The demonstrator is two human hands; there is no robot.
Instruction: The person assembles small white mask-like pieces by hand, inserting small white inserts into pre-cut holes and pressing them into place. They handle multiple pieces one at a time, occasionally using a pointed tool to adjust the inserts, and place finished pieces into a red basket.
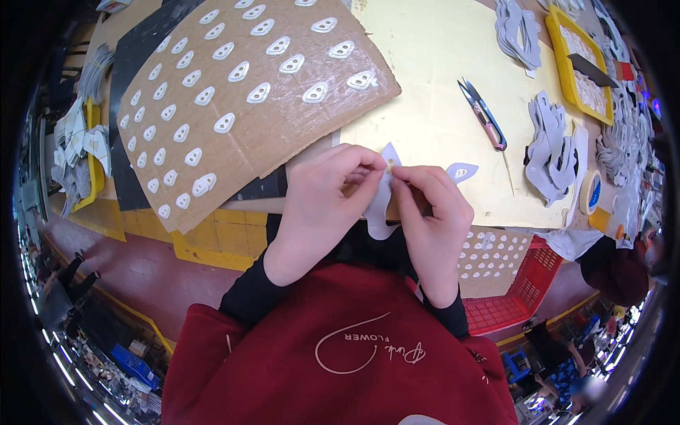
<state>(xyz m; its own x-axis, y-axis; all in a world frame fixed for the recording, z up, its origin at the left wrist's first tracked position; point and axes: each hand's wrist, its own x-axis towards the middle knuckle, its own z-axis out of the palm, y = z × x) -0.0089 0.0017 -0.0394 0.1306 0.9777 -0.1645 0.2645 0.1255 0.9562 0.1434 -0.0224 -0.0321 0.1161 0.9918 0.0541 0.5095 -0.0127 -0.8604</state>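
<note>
Red apron cloth (340, 354) fills the foreground; above it, both hands meet at the table edge (212, 237). Left hand (319, 205) and right hand (428, 212) each pinch a white cut-out piece (381, 205) between fingertips, its long axis running away from the person, pointed tip (390, 150) toward the yellow sheet (425, 78).

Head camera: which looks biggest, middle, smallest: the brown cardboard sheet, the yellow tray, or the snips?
1. Cardboard sheet, by far the largest.
2. Yellow tray.
3. Snips, smallest.
The tray sits near the bent rim, so its true size is unsure.
</note>
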